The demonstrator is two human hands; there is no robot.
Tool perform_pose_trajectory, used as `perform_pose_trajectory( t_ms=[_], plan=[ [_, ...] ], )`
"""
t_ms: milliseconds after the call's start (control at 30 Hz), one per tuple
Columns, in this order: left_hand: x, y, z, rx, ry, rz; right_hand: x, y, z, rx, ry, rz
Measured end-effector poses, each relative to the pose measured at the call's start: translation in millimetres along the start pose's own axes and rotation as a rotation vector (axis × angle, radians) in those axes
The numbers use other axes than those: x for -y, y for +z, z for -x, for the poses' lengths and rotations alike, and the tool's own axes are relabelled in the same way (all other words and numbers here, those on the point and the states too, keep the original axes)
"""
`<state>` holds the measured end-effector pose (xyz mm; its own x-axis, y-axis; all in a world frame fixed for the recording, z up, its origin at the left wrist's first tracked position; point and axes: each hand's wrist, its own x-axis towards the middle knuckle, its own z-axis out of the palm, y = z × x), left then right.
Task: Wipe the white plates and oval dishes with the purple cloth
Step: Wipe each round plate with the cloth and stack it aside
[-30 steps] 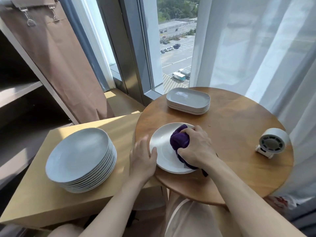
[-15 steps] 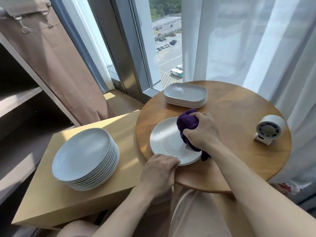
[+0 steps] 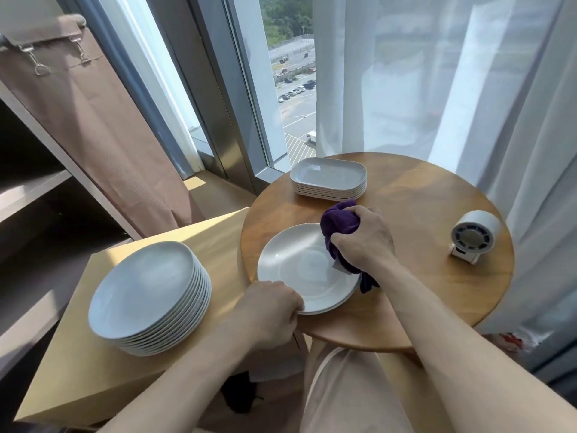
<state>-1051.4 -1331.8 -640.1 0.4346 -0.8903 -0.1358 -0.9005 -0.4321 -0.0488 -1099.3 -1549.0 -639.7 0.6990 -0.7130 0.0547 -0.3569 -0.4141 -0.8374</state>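
Note:
A white round plate [image 3: 296,267] lies on the round wooden table [image 3: 421,276], on top of at least one more plate. My right hand [image 3: 363,242] grips the bunched purple cloth [image 3: 338,225] at the plate's right rim. My left hand [image 3: 270,310] holds the near left rim of the plate with curled fingers. A stack of several white round plates [image 3: 146,292] stands on the lower square table [image 3: 93,379] at the left. Behind the plate, by the window, a stack of several white oval dishes [image 3: 327,178] rests on the round table.
A small white round fan [image 3: 473,239] stands at the right side of the round table. White curtains [image 3: 468,89] hang behind and to the right. A brown cloth cover [image 3: 93,135] and dark shelves [image 3: 31,189] fill the left. My lap is just below the table's edge.
My left hand moved from the plate's left side to its near rim and took hold there. My right hand swept the cloth from the plate's middle to its right rim.

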Motion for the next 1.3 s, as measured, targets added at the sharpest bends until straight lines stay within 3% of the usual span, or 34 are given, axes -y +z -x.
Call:
perform_pose_trajectory(
  t_ms=[133, 267, 433, 567, 733, 967, 1133, 1300],
  plan=[
    [3, -7, 0, 0.094, 0.016, -0.133, 2, 1, 2, 0.014, 0.005, -0.009],
    [7, -6, 2, 0.084, 0.036, -0.144, 2, -1, 1, -0.003, 0.015, -0.031],
    [6, -4, 12, -0.053, 0.053, -0.073, 2, -3, 0, -0.102, 0.029, -0.114],
    [0, -17, 19, -0.345, 0.102, 0.058, 3, -6, -2, -0.189, 0.052, -0.182],
    [5, -38, 17, -0.533, -0.026, 0.188, 5, -11, -4, -0.237, 0.100, -0.398],
    [29, -59, 9, -0.464, -0.249, 0.721, 6, -15, -4, -0.271, 0.245, -0.673],
    [42, -62, 8, -0.489, -0.359, 1.100, 6, -17, -3, -0.269, 0.281, -0.702],
    [38, -55, 5, -0.529, -0.479, 1.626, 10, -15, 2, -0.253, 0.227, -0.694]
  ],
)
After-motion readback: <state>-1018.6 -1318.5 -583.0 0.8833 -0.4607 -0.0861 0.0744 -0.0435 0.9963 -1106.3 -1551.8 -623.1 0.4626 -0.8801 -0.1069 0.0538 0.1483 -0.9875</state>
